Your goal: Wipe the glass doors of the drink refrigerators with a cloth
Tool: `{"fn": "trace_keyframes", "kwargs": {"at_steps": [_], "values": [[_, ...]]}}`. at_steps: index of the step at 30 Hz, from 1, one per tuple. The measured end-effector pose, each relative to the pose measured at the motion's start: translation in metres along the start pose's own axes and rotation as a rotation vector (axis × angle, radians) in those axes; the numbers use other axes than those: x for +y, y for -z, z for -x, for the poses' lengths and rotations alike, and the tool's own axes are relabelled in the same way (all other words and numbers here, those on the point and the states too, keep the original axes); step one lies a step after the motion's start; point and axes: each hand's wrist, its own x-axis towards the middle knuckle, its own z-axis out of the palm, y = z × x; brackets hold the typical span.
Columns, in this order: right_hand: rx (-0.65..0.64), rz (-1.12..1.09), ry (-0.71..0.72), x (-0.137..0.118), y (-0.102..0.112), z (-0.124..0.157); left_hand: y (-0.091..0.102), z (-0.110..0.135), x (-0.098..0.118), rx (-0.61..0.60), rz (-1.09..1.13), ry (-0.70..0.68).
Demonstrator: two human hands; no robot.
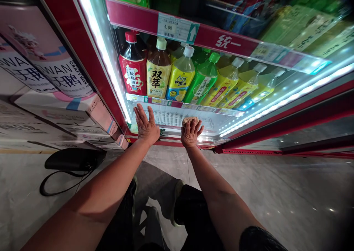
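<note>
Between my left fingers point(151, 115) and right fingers point(193, 126), I have a low opening over the white wire rack point(170, 119). The shelf edge point(181, 105) under the bottles point(181, 77) blocks upward passage; the left light strip point(110, 68) and right light strip point(276, 106) bound me sideways. Floor side, my way lies open above the red sill point(171, 143).

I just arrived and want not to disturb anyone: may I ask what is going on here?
Someone reaches low into a lit fridge. The right hand is on what looks like a crumpled cloth by the wire rack; whether it grips or only presses, I cannot tell. The left hand is open, near the rack. Bottles stand on the shelf above.
</note>
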Motion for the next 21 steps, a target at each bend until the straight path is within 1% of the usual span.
{"fn": "trace_keyframes", "kwargs": {"at_steps": [2, 3, 7, 10, 12, 13, 15, 16, 19, 21], "values": [[-0.134, -0.019, -0.081, 0.000, 0.000, 0.007, -0.002, 0.002, 0.000, -0.016, -0.009, 0.006], [-0.179, -0.034, -0.119, 0.000, 0.001, 0.008, -0.003, 0.003, 0.000, -0.029, -0.015, 0.014], [-0.274, -0.095, -0.285, -0.009, 0.013, 0.010, -0.002, 0.003, 0.002, -0.077, -0.016, 0.051], [-0.354, -0.160, -0.487, -0.026, 0.026, 0.008, 0.001, 0.003, 0.003, -0.101, 0.007, 0.069], [-0.387, -0.237, -0.676, -0.042, 0.035, -0.001, 0.003, 0.002, 0.003, -0.117, 0.021, 0.075], [-0.388, -0.290, -0.779, -0.050, 0.040, -0.008, 0.004, 0.002, 0.003, -0.124, 0.026, 0.077], [-0.362, -0.419, -1.034, -0.065, 0.049, -0.030, 0.006, 0.002, 0.003, -0.133, 0.032, 0.073], [-0.327, -0.481, -1.113, -0.070, 0.053, -0.044, 0.007, 0.002, 0.002, -0.138, 0.033, 0.069], [-0.234, -0.620, -1.292, -0.075, 0.065, -0.083, 0.008, 0.002, 0.000, -0.159, 0.041, 0.059], [-0.193, -0.654, -1.319, -0.072, 0.070, -0.101, 0.009, 0.002, -0.001, -0.166, 0.045, 0.054]]}}
